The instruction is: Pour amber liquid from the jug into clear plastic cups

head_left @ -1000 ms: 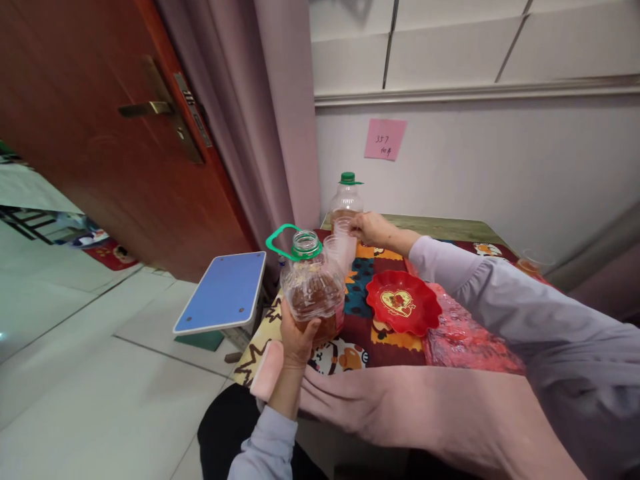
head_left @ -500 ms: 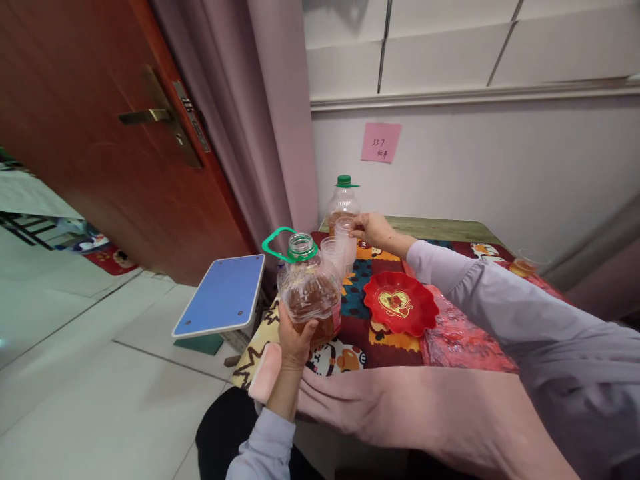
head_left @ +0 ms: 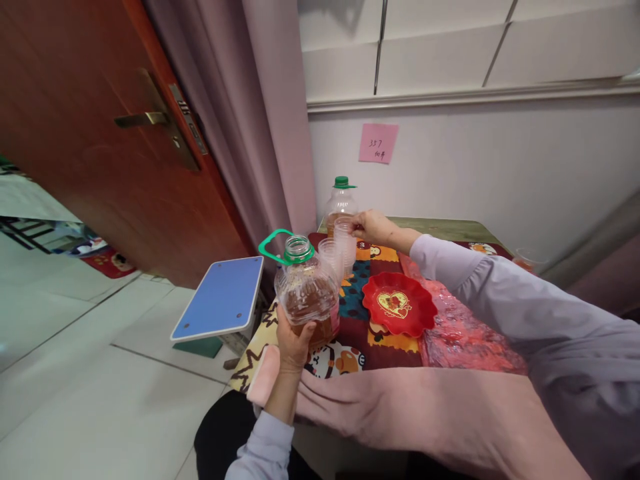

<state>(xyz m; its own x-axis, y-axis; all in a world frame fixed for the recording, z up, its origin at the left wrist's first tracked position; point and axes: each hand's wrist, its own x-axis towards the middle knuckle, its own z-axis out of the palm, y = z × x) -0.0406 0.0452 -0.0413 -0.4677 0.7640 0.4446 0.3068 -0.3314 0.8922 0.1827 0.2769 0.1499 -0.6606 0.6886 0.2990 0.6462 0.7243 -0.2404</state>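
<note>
My left hand [head_left: 295, 343] is wrapped round the lower side of a big clear plastic jug [head_left: 307, 293] of amber liquid. The jug's neck is uncapped, and its green carrying handle [head_left: 270, 248] sticks out to the left. Farther back, my right hand [head_left: 371, 227] pinches the rim of a stack of clear plastic cups [head_left: 345, 243]. Beside it, partly behind the jug, stands another stack of cups [head_left: 330, 257]. A second jug [head_left: 342, 197] with a green cap rises behind the stacks. In front of my right forearm lies a red scalloped plate [head_left: 380, 323] with a gold heart print.
A patterned cloth [head_left: 350, 357] and shiny red plastic sheeting [head_left: 465, 340] cover the table. At the far right is a clear cup [head_left: 525, 260]. A blue-topped small table [head_left: 220, 293] stands left, near a brown door [head_left: 90, 153]. Pink fabric [head_left: 425, 407] hangs over the front edge.
The view has shifted very slightly. Both hands keep the same grips, the left on the jug and the right at the cup stack; nothing else has visibly moved.
</note>
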